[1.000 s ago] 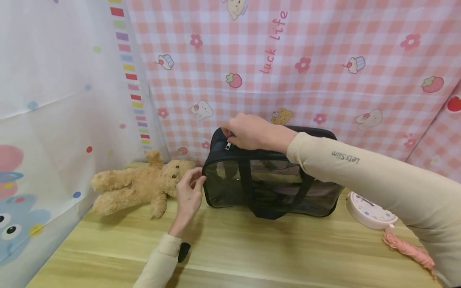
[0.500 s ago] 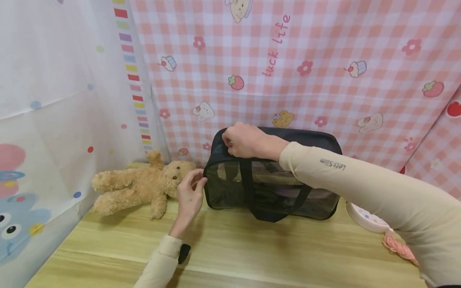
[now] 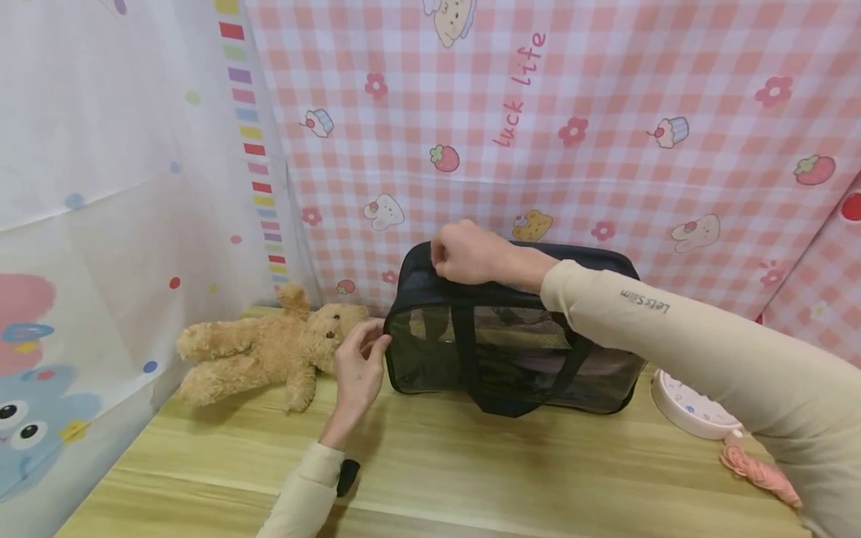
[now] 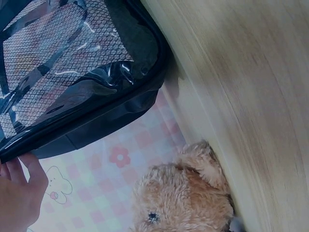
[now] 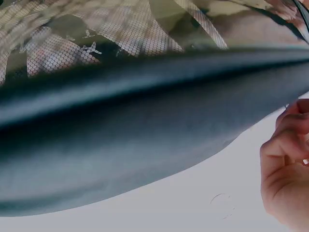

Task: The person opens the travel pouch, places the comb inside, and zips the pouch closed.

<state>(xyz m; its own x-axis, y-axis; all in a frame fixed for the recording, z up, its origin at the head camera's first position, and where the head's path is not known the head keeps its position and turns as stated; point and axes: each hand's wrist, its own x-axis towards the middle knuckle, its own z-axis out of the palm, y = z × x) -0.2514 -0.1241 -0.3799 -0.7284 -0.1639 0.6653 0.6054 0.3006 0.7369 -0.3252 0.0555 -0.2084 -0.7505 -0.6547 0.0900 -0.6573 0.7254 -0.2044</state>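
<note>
left hand point(image 3: 359, 370) on black bag point(image 3: 430, 366); right hand point(image 3: 471, 254) atop it

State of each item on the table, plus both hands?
Black see-through bag: upright; can't tell if open or closed
Bag handle: hanging down the front
Left hand: pinching the bag's left edge
Right hand: fingers curled at the bag's top
Teddy bear: lying down, head toward the bag
Pink clock: face up, partly hidden
Pink yarn skein: twisted into a bundle
</note>
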